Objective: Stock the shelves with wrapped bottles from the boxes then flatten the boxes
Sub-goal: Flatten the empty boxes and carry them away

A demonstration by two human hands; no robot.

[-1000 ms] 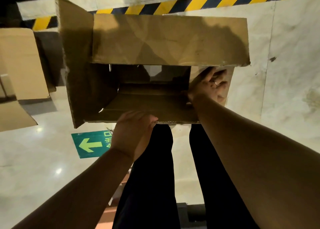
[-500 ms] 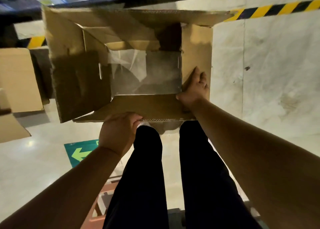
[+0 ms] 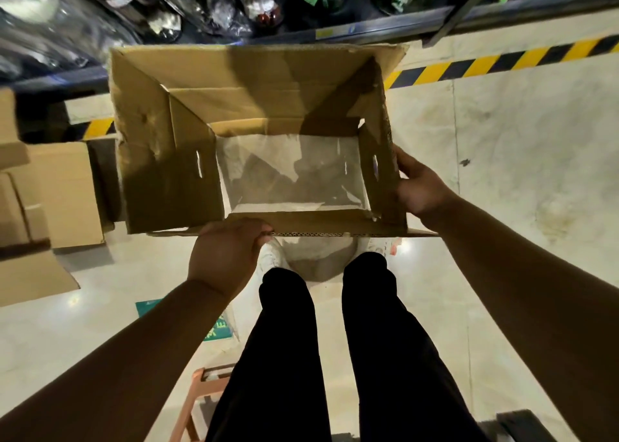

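Left hand (image 3: 222, 257), right hand (image 3: 420, 187) and both forearms (image 3: 134, 351) bare along their visible length. Trousers (image 3: 288, 341) plain black, straight-cut, full length. White shoes (image 3: 273, 257) show beyond the hems.

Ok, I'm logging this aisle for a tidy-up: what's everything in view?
cardboard box: one, brown, held open before the shelf
wrapped bottles: several, dark, clear wrap, shelf at top
hazard stripe: one, yellow-black, floor by shelf
loose cardboard: several pieces, tan, floor at left
floor sign: one, green, lower left, partly hidden
stool: one, reddish, bottom edge
legs: two, black trousers, centre
left hand: grips the box's near edge
right hand: holds the box's right flap
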